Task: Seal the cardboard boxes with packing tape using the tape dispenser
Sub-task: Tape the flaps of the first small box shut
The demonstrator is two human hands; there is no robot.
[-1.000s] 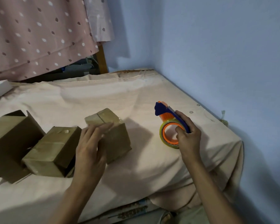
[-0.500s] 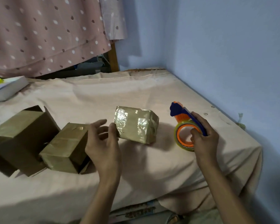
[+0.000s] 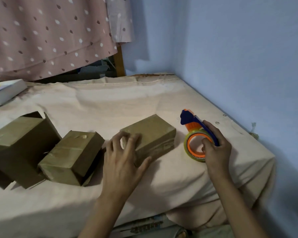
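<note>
The fingers (image 3: 126, 138) of the left hand (image 3: 122, 162) are spread and bent, fingertips on the top near corner of a brown, tape-wrapped rectangular cardboard box (image 3: 153, 134), thumb against its near side; the forearm reaches in from the bottom edge of the view. The right hand (image 3: 217, 148) curls its fingers round the blue handle of a blue-and-orange tape dispenser (image 3: 196, 134) carrying a roll of clear tape, thumb pressed on the orange core. The dispenser stands on a bed covered in a peach sheet (image 3: 110, 103), just right of the held box. That box lies flat, glossy with tape. Just left of it sits a second brown taped box (image 3: 70, 157), tilted, leaning against a larger brown box with open flaps (image 3: 19, 145) farther left.
</note>
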